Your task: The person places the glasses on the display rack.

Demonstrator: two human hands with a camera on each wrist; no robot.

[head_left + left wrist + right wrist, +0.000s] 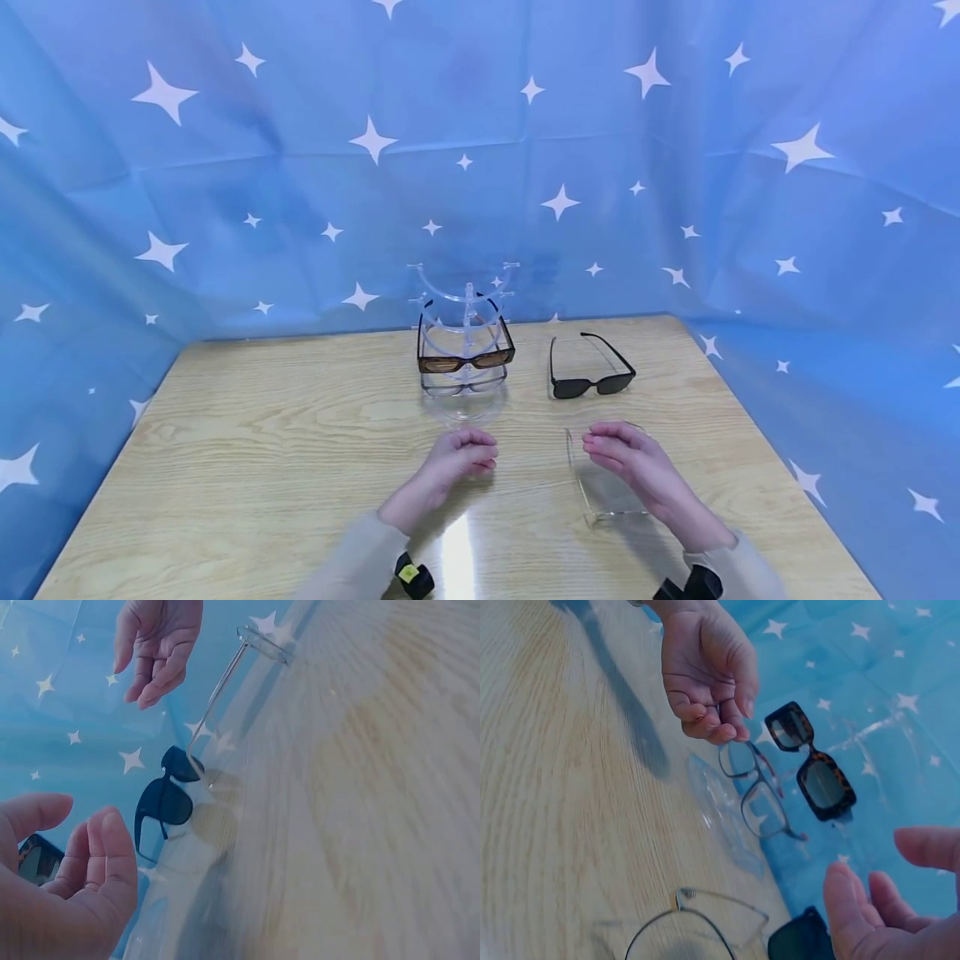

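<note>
My left hand (456,457) hovers over the table in front of the display stand, fingers loosely bent and holding nothing. To its right, my right hand (637,467) is above a pair of thin-framed clear glasses (597,518), partly hiding them; its fingers are relaxed with nothing between them. The clear stand (468,317) carries tortoiseshell sunglasses (442,365) with brownish lenses, and below them thin-rimmed eyeglasses (446,390). Black sunglasses (573,388) lie on the table right of the stand, temples unfolded toward the back. In the right wrist view, the thin-rimmed eyeglasses (763,810) show just beyond my left hand.
The light wooden table (285,450) ends at a blue curtain (465,100) with white stars behind and at both sides. Upper arms of the stand (450,296) bear no glasses. A bright light reflection falls on the table between my forearms.
</note>
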